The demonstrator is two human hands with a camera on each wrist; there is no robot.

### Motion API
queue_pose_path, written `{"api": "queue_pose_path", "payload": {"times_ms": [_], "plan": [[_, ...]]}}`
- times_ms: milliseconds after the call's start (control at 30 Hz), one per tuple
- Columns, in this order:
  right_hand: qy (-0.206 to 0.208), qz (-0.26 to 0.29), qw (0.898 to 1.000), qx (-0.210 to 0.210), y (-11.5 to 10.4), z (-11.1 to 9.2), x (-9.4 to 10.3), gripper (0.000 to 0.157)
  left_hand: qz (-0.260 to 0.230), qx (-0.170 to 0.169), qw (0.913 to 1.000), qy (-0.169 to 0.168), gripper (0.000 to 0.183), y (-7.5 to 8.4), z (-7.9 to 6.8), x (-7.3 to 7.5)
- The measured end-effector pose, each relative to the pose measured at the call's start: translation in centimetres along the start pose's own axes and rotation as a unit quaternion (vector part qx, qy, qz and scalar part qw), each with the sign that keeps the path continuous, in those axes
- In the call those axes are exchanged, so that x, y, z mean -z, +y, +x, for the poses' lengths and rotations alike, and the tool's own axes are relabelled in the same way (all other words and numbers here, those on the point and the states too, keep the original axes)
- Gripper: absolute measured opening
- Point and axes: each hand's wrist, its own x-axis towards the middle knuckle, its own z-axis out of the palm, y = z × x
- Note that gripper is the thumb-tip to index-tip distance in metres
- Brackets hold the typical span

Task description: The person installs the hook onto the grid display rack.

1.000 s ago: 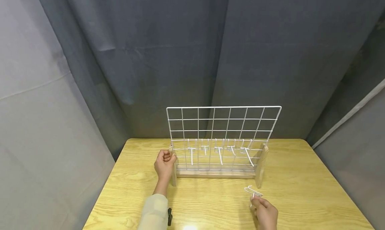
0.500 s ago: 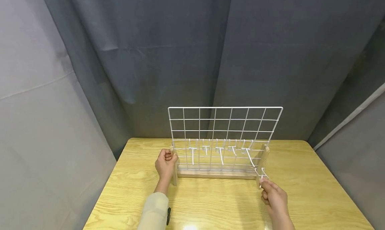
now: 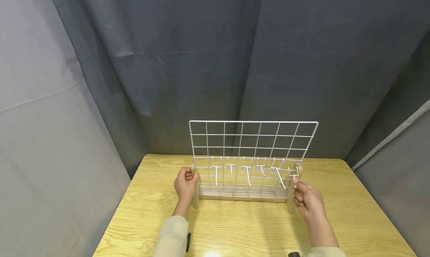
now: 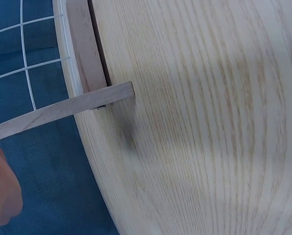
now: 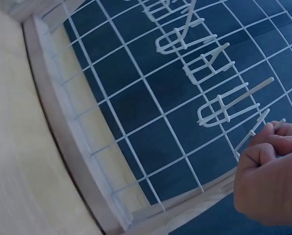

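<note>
A white wire grid (image 3: 253,121) stands upright in a wooden frame. My left hand (image 3: 185,185) grips the frame's left wooden post (image 3: 196,197) near its top; in the left wrist view the hand (image 4: 1,191) shows only in part, at that post (image 4: 62,108). Between thumb and fingers my right hand (image 3: 309,201) pinches a white wire hook (image 3: 293,175) in front of the grid's right end, close by the right post (image 3: 290,204). In the right wrist view, the fingers partly hide this hook (image 5: 254,131). Several similar hooks (image 3: 248,176) hang in a row to its left.
The frame's wooden base (image 3: 242,198) rests on a wood-grain table (image 3: 235,231). A dark grey curtain (image 3: 188,81) hangs behind the table, and light grey cloth (image 3: 53,137) lines the left side.
My right hand has carried the hook from low over the table, up and slightly right, to the grid's right end. The left hand stays on the left post.
</note>
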Motion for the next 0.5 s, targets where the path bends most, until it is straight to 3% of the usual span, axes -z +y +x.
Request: {"api": "queue_pose_path", "payload": {"times_ms": [133, 500], "plan": [[-0.043, 0.058, 0.997, 0.004, -0.3, 1.1, -0.2, 0.029, -0.008, -0.01, 0.9999, 0.002, 0.017, 0.1, 0.0, 0.0], [-0.068, 0.119, 0.99, -0.012, -0.7, 1.8, -0.4, 0.033, -0.003, 0.009, 0.9999, -0.007, 0.018, -0.1, 0.0, 0.2]]}}
